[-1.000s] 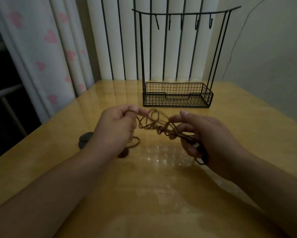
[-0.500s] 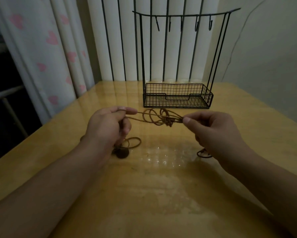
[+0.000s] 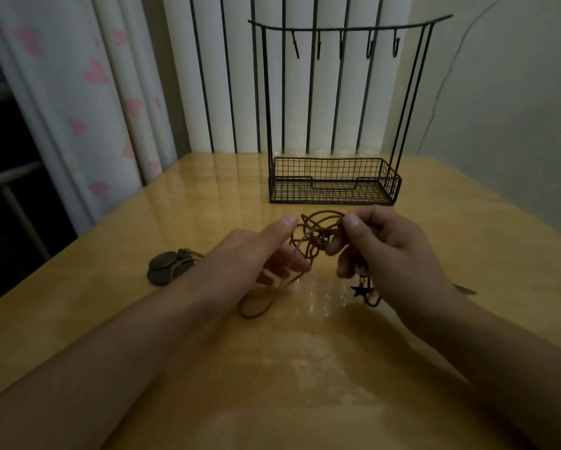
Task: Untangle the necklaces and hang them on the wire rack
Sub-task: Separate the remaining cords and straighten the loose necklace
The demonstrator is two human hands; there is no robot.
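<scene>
Cords: brown necklace cords [image 3: 314, 241] a knotted clump above the counter [image 3: 305, 368].
Grip: left hand [image 3: 259, 254] and right hand [image 3: 389, 251] each pinch strands.
Rack: wire rack [image 3: 334, 180] hooks [image 3: 344, 43] bare, so hanging's all left.

Both the left hand [image 3: 256, 254] and right hand [image 3: 392, 251] pinch tangled cords [image 3: 314, 238]; a star charm [image 3: 358, 290] dangles under the right hand, the rack [image 3: 334, 181] beyond.

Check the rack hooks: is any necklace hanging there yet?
No. All five hooks on the rack are bare; the tangled cords are between the left hand and right hand.
</scene>
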